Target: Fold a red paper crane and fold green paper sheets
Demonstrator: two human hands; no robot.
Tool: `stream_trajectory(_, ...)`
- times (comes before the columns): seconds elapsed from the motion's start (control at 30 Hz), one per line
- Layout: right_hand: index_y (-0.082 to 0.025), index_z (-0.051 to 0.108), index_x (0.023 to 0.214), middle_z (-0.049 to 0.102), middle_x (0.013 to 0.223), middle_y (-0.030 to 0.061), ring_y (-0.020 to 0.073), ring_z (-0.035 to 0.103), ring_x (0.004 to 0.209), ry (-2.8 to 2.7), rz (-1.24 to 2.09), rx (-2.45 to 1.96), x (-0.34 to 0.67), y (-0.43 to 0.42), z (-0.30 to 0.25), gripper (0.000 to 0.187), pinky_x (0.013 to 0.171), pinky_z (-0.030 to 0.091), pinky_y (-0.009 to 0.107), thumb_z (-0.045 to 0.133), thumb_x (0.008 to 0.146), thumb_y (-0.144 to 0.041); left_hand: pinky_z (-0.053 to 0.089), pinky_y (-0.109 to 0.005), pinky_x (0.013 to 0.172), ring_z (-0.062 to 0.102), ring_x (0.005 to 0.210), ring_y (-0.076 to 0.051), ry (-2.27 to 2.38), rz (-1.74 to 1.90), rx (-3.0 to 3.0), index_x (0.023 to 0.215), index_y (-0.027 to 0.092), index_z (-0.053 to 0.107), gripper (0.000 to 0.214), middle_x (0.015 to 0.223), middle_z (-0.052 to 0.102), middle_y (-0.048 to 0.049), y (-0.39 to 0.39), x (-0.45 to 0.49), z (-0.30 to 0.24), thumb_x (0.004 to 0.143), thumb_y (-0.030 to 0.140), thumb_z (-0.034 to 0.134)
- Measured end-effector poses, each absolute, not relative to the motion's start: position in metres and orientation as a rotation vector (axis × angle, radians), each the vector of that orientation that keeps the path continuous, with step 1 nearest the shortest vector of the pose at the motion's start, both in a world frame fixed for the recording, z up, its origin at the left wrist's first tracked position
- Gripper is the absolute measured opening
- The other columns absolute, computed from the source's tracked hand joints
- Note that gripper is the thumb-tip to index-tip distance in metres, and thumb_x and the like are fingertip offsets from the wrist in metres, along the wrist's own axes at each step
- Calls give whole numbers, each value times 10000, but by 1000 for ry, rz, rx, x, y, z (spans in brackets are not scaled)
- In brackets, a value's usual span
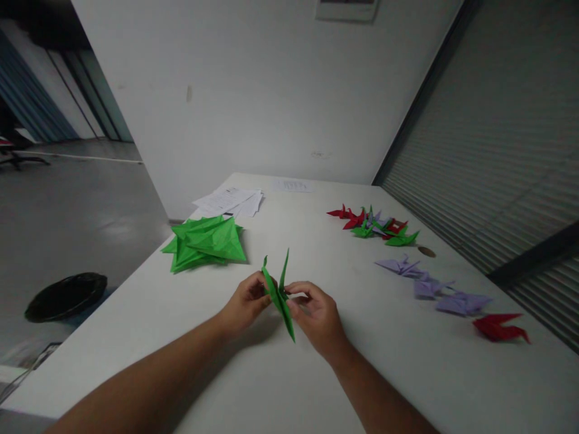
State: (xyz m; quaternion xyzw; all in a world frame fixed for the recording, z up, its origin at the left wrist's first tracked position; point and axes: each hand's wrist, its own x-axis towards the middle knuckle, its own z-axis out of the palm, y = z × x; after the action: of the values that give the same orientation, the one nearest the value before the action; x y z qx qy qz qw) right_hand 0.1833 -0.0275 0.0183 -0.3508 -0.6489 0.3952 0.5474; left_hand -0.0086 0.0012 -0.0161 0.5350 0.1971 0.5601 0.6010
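A green origami crane [279, 296] is held just above the white table, its pointed ends sticking up and down. My left hand [246, 300] pinches it from the left side, thumb and fingers closed on the folded paper. From the right, my right hand [316, 310] grips the same crane between thumb and fingers. Left of my hands lies a stack of green folded paper [208, 241] with pointed corners.
Along the right side lie red, green and purple paper cranes, among them a red crane [500, 327] and a purple crane [462, 303]. Printed sheets [228, 200] lie at the back left. A lined bin [67, 296] stands on the floor at left. Blinds [493, 138] border the right.
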Motion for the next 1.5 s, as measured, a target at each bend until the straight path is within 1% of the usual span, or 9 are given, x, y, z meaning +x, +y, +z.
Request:
stream_trajectory(0.23, -225, 687, 996, 710, 948, 61, 205, 670, 852, -1773, 596, -824, 182, -29, 27, 261, 705, 580, 310, 703, 774, -88, 531, -245, 744, 658, 805, -134, 457, 1322, 1329, 901, 159, 625, 208, 909, 691, -36, 0, -10, -11, 867, 232, 817)
stream_trajectory(0.5, -213, 724, 979, 714, 896, 57, 194, 709, 796, -1648, 892, -889, 183, -28, 18, 111, 706, 612, 307, 676, 883, -187, 532, -252, 729, 664, 771, -139, 509, 1343, 1203, 890, 161, 641, 248, 846, 693, -18, 2, -10, -17, 817, 242, 864)
stream_trajectory(0.73, -211, 765, 961, 720, 865, 62, 194, 711, 772, -1715, 879, -888, 190, -21, 18, 115, 661, 592, 292, 672, 899, -238, 531, -247, 712, 666, 737, -137, 487, 1262, 1105, 890, 152, 657, 288, 822, 708, -18, 1, -9, -16, 780, 269, 896)
stream_trajectory(0.9, -206, 726, 850, 695, 799, 50, 185, 671, 731, -1762, 809, -929, 189, -20, 21, 101, 643, 543, 283, 637, 895, -219, 532, -236, 721, 673, 755, -136, 432, 1191, 1122, 884, 147, 677, 256, 841, 720, -31, 0, -8, -19, 788, 254, 890)
stream_trajectory(1.03, -220, 632, 901, 642, 738, 2, 164, 620, 659, -1557, 1001, -1026, 184, -21, 10, 37, 592, 483, 262, 611, 896, -251, 529, -234, 714, 678, 762, -142, 415, 1167, 1118, 889, 149, 682, 243, 857, 725, -37, -2, -8, -16, 791, 242, 884)
stream_trajectory(1.13, -237, 531, 841, 545, 680, -46, 135, 520, 584, -1437, 1089, -1037, 181, -20, 4, 105, 523, 393, 234, 633, 857, -260, 529, -244, 722, 682, 775, -152, 420, 1159, 1137, 893, 148, 677, 249, 867, 726, -44, -3, -8, -14, 798, 257, 880)
stream_trajectory(1.27, -212, 589, 712, 493, 647, -45, 128, 445, 596, -1559, 912, -1105, 182, -17, 6, 81, 546, 348, 247, 650, 749, -175, 525, -253, 741, 675, 788, -154, 446, 1139, 1251, 909, 151, 669, 218, 873, 718, -47, -3, -9, -12, 841, 270, 839)
stream_trajectory(1.37, -195, 695, 727, 581, 672, -8, 150, 517, 649, -1617, 963, -1092, 186, -15, 12, 74, 598, 395, 269, 650, 783, -212, 527, -276, 763, 671, 815, -170, 510, 1134, 1415, 937, 151, 669, 137, 894, 712, -62, -1, -11, -12, 897, 248, 758)
stream_trajectory(1.5, -187, 747, 867, 705, 828, 41, 190, 648, 786, -1452, 1342, -995, 189, -15, 15, 199, 716, 509, 313, 653, 882, -362, 497, -273, 732, 642, 804, -179, 689, 1167, 1772, 944, 159, 688, 105, 879, 712, -66, 1, -15, -11, 868, 104, 641)
